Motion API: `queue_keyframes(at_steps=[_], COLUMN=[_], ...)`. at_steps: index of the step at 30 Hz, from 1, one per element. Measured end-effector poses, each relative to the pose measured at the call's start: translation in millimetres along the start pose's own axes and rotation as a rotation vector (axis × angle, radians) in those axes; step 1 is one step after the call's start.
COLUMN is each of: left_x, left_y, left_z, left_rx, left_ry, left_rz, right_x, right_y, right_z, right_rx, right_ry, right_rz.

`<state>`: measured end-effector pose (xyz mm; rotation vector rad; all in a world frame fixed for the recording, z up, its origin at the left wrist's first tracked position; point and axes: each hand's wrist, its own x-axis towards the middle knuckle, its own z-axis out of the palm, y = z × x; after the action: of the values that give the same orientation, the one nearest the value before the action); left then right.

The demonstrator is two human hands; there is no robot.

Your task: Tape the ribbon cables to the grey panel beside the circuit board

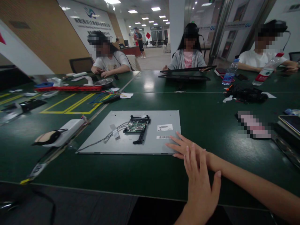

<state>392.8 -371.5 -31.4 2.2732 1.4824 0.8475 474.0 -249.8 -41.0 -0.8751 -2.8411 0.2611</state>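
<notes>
A flat grey metal panel (126, 147), like the back of a display screen, lies on the green table. On it sit a green circuit board (136, 126) in a black plastic bracket (142, 136), thin cables (106, 138) held by tape, and two white labels (165, 127). My right hand (191, 146) reaches in from the right with its fingers spread; its fingertips are over the panel's near right corner, by the lower label. My left hand (202, 184) is raised in front, fingers stretched, overlapping the back of my right hand. Neither hand holds anything.
A white device with a strap (61, 132) lies left, beside a cable channel. Behind are loose wires (103, 99), a red strip (70, 88) and a metal bowl (103, 82). Bottles (231, 72), a black bundle (247, 93) and a phone (254, 125) are right. Three people sit opposite.
</notes>
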Motion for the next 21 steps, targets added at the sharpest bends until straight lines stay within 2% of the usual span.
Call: queue_keyframes(at_steps=[6, 11, 15, 18, 21], left_x=[0.4, -4.8, -5.3, 9.5, 37.9], left_y=[-1.3, 0.0, -4.0, -27.9, -77.3], left_z=[-6.0, -5.0, -9.7, -31.7, -69.7], left_rx=[0.018, 0.006, -0.023, 0.011, 0.159], left_ry=[0.013, 0.052, 0.122, 0.224, 0.311], left_rz=[-0.015, -0.003, 0.048, 0.054, -0.005], right_x=[26.9, 50.9, 53.9, 47.6, 42.4], right_y=[1.4, -9.4, -17.8, -19.9, -20.5], right_z=[19.3, 17.4, 19.6, 19.2, 12.2], right_rx=[-0.048, -0.11, -0.061, 0.001, 0.056], right_ry=[-0.01, 0.055, 0.131, 0.178, 0.178], right_rz=[0.012, 0.059, 0.112, 0.145, 0.173])
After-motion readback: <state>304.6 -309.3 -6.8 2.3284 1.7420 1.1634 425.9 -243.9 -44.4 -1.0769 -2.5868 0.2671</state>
